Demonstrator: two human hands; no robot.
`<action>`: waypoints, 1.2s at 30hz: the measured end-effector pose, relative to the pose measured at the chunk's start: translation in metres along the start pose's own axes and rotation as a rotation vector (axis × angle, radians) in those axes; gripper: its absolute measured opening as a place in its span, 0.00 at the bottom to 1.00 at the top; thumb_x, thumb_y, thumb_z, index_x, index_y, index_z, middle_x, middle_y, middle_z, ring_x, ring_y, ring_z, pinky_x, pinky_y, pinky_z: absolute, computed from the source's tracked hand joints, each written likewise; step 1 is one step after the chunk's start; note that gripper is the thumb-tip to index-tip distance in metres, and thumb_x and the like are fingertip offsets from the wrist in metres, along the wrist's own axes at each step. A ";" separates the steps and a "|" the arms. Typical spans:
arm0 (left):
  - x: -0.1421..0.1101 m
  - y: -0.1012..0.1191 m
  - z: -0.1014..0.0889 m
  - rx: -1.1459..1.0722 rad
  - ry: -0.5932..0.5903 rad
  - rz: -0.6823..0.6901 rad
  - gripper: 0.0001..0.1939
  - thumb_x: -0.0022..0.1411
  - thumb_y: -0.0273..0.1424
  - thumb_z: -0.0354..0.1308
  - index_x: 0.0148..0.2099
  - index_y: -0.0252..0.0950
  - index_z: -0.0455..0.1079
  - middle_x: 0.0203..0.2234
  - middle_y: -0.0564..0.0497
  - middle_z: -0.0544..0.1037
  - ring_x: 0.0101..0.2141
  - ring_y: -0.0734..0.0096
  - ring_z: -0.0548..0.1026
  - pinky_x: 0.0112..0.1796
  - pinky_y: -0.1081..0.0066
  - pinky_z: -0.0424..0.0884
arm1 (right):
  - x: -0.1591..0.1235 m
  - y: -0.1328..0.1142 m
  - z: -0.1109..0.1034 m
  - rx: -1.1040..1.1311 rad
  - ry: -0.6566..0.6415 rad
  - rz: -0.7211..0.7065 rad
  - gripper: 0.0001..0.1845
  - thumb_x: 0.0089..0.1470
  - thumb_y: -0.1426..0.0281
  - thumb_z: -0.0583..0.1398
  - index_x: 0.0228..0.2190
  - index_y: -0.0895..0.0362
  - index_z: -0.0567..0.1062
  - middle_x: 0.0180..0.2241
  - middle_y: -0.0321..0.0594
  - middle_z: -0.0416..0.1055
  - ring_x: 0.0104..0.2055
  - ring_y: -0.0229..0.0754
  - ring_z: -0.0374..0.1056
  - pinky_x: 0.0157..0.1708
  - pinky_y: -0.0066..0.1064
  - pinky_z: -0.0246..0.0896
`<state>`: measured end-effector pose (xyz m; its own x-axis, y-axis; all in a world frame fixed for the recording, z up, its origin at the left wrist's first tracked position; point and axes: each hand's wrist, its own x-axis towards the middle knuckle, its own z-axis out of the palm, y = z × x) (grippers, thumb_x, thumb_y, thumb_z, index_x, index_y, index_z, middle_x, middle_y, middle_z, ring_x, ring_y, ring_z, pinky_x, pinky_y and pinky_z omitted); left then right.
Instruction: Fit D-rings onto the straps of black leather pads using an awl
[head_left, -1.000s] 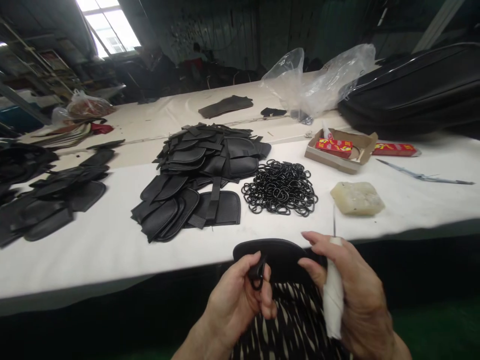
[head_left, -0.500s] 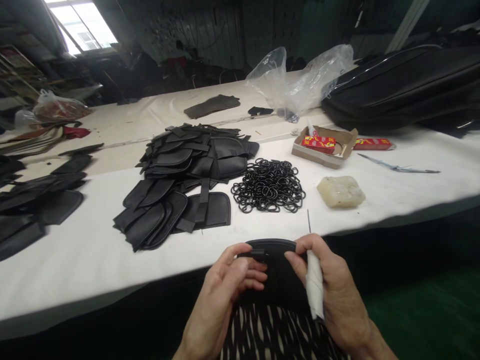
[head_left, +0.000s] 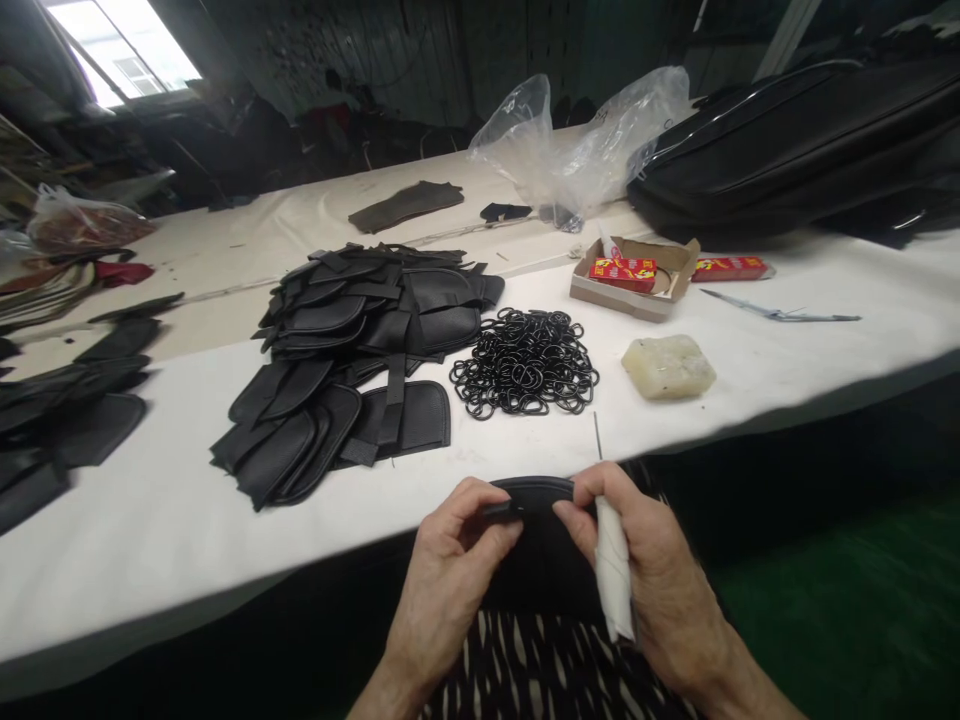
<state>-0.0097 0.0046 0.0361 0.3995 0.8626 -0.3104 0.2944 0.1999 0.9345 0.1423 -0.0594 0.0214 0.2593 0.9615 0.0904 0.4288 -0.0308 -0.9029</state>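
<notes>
A black leather piece (head_left: 541, 565) with a piped, curved top edge is held upright over the lap, in front of the table. My left hand (head_left: 450, 575) is closed, with thumb and index finger pinching a short dark strap at the piece's upper left. My right hand (head_left: 664, 570) pinches the upper right edge between thumb and finger. In the same hand rests an awl (head_left: 615, 572) with a white wrapped handle, its thin metal shaft pointing up. Beyond the hands lies a heap of black D-rings (head_left: 525, 368). The lower part of the leather piece fades into shadow.
Similar black leather pieces (head_left: 409, 410) are piled left of the rings, and more lie at far left. To the right are a yellowish wax block (head_left: 667, 367), a cardboard box (head_left: 626, 300), thread snips (head_left: 780, 312) and a large black bag (head_left: 787, 150). A clear plastic bag (head_left: 585, 165) lies behind.
My left thumb has come up and closed with the index finger on the strap; the fingers were spread before. The right hand keeps its hold. The view has shifted slightly.
</notes>
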 end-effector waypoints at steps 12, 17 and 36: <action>0.002 -0.003 -0.001 0.071 0.005 -0.012 0.04 0.56 0.31 0.59 0.32 0.37 0.68 0.24 0.54 0.69 0.26 0.73 0.64 0.28 0.78 0.61 | 0.004 -0.004 -0.003 0.026 -0.033 0.034 0.09 0.58 0.69 0.54 0.26 0.54 0.63 0.18 0.26 0.52 0.18 0.31 0.48 0.16 0.22 0.44; 0.004 0.004 -0.007 0.107 -0.166 -0.062 0.05 0.58 0.29 0.55 0.38 0.37 0.69 0.24 0.55 0.66 0.23 0.76 0.61 0.23 0.78 0.58 | 0.004 -0.002 -0.003 0.074 -0.068 0.048 0.09 0.58 0.68 0.54 0.26 0.55 0.62 0.18 0.26 0.53 0.19 0.31 0.48 0.17 0.21 0.45; 0.011 0.010 -0.020 0.166 -0.421 -0.022 0.06 0.57 0.26 0.55 0.36 0.37 0.72 0.31 0.52 0.70 0.22 0.76 0.67 0.23 0.77 0.64 | 0.000 0.009 0.000 0.238 -0.096 0.190 0.09 0.58 0.63 0.54 0.28 0.54 0.64 0.19 0.28 0.53 0.21 0.33 0.49 0.17 0.21 0.46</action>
<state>-0.0200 0.0252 0.0454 0.6998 0.5879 -0.4058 0.4285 0.1090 0.8969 0.1460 -0.0601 0.0129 0.2275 0.9665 -0.1192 0.1630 -0.1585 -0.9738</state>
